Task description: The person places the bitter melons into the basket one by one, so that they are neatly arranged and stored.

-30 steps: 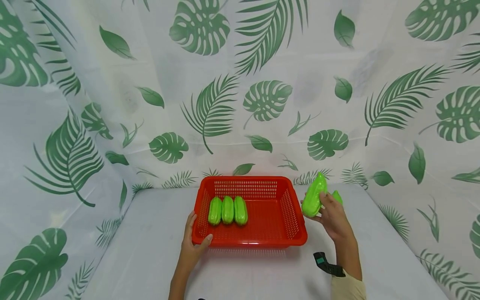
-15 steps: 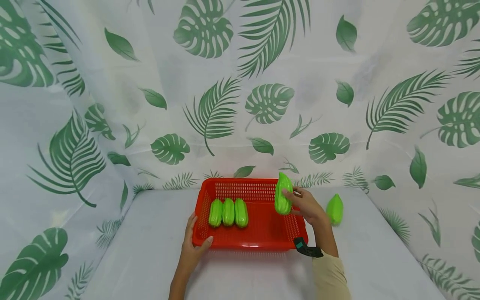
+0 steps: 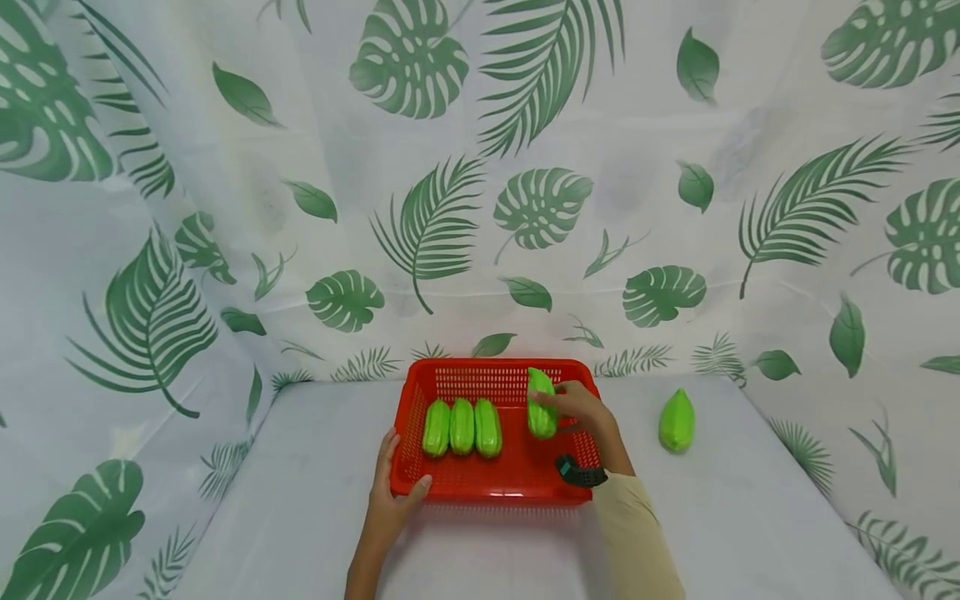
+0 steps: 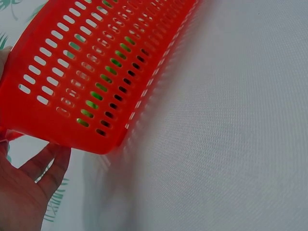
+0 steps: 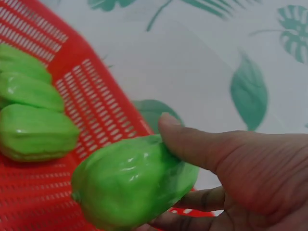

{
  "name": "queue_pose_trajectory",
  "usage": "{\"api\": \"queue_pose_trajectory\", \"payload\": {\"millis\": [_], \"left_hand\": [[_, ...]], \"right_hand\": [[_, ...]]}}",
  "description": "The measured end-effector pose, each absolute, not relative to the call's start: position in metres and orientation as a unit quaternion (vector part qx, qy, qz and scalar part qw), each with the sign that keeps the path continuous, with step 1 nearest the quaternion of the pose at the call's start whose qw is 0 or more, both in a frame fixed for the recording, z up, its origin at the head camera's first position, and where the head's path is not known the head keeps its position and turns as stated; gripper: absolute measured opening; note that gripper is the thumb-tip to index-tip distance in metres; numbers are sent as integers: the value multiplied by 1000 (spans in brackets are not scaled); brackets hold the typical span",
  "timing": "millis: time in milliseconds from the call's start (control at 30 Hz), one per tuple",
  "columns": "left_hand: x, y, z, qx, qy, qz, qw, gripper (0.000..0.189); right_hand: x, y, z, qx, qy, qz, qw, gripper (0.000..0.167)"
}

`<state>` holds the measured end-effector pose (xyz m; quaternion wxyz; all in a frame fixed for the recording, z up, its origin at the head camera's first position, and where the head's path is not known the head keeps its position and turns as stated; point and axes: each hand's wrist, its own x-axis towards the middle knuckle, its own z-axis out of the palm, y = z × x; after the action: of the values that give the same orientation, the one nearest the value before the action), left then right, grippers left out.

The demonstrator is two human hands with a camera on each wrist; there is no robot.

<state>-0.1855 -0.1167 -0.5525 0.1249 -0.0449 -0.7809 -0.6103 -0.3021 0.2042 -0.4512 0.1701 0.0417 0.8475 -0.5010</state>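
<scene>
My right hand (image 3: 581,406) holds a glossy, bright green ridged fruit (image 3: 542,408) with a pointed tip, between thumb and fingers, over the right half of a red plastic basket (image 3: 502,493). In the right wrist view, the thumb lies across the top of this fruit (image 5: 130,180) and the fingers reach beneath. Three similar green fruits (image 3: 462,427) lie side by side in the basket's left half. My left hand (image 3: 390,504) grips the basket's near left corner, thumb at the front rim and fingers along the left side. The left wrist view shows fingertips right at the rim (image 4: 62,144).
Another green fruit (image 3: 677,422) lies on the white-covered table (image 3: 510,554), right of the basket. A white sheet printed with green leaves (image 3: 465,208) hangs behind and at both sides. The basket's walls are slotted, and it stands near the back sheet.
My right hand has carried the green fruit leftward from beside the basket to over its right half, then lower. The left hand stays at the basket corner. The fruit on the table has come into full view.
</scene>
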Motion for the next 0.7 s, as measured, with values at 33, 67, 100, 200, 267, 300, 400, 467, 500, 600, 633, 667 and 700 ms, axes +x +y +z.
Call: {"api": "queue_pose_trajectory", "payload": {"millis": [33,67,100,200,267,300,400,467,500,600,633,667,700], "left_hand": [[-183,-116,-548,-44,-781,-611,123,84],[-183,-116,-548,-43,-781,-611,123,84],[-183,-116,-548,-42,-781,-611,122,83],[-183,-117,-548,-46,-781,-611,121,83],[-187,-117,-553,-48,-781,-610,124,83],[-187,-117,-553,-50,-781,-609,126,82],[-187,-117,-554,-49,-782,-608,131,82],[-187,-117,-554,-45,-783,-607,131,82],[-187,-117,-554,-42,-783,-607,129,82],[-187,-116,-554,-37,-781,-611,126,83],[-187,-115,-553,-37,-780,-612,127,83],[-187,-115,-553,-35,-778,-614,126,84],[-187,-115,-553,-34,-777,-616,126,84]], "right_hand": [[-304,201,-452,40,853,-490,174,61],[-306,198,-453,37,857,-482,177,59],[-307,195,-453,37,860,-475,181,57],[-312,187,-457,39,871,-452,191,53],[-316,182,-461,46,874,-440,201,53],[-319,179,-464,51,875,-435,207,54],[-324,173,-472,64,875,-425,224,54],[-326,170,-477,78,871,-426,230,51],[-327,169,-479,83,870,-426,232,48],[-327,167,-485,88,871,-424,232,43],[-327,167,-487,88,871,-424,231,43],[-327,166,-488,88,870,-426,232,43],[-328,166,-490,85,871,-424,232,42]]}}
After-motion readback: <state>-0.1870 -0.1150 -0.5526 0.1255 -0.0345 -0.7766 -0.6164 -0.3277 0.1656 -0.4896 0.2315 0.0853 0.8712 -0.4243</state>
